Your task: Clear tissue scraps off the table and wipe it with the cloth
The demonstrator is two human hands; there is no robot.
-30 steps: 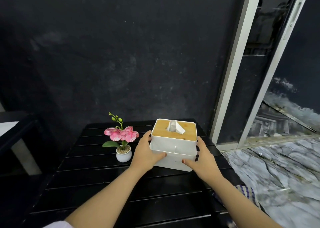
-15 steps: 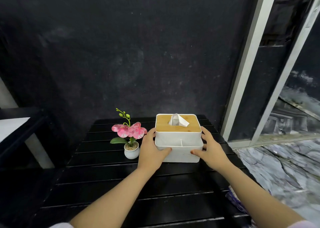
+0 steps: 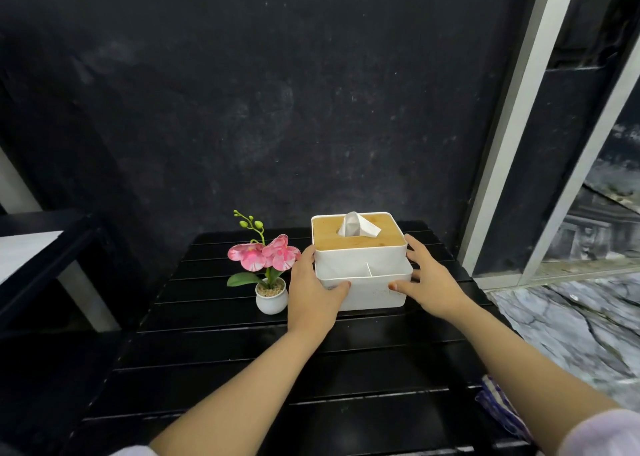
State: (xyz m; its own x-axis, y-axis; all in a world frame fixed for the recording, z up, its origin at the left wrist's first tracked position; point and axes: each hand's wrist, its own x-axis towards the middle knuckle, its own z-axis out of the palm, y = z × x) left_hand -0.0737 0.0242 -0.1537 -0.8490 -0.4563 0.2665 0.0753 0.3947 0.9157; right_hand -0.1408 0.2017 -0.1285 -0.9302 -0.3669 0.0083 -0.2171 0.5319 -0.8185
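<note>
Since the earlier frames the tissue box (image 3: 360, 261) sits further back on the table (image 3: 242, 362), squarer to the view, hands riding with it. Left hand (image 3: 311, 292) cups the box's left side, thumb on the front face; right hand (image 3: 429, 279) does the same on the right, fingers spread along the side wall. Both hands are closed on the box.

Box rests near the table's far edge, just right of the small flower pot (image 3: 272, 296), close but apart. Striped cloth (image 3: 498, 403) hangs at the near right table edge, well apart. No loose scraps visible.

Handling, judged: rigid plastic shell with a wooden lid, light, smooth sides, so a two-sided squeeze low on the walls looks best; the lid may lift off if grabbed.

Long axis runs left-right; front tray faces the person; tissue (image 3: 356, 225) points up.
</note>
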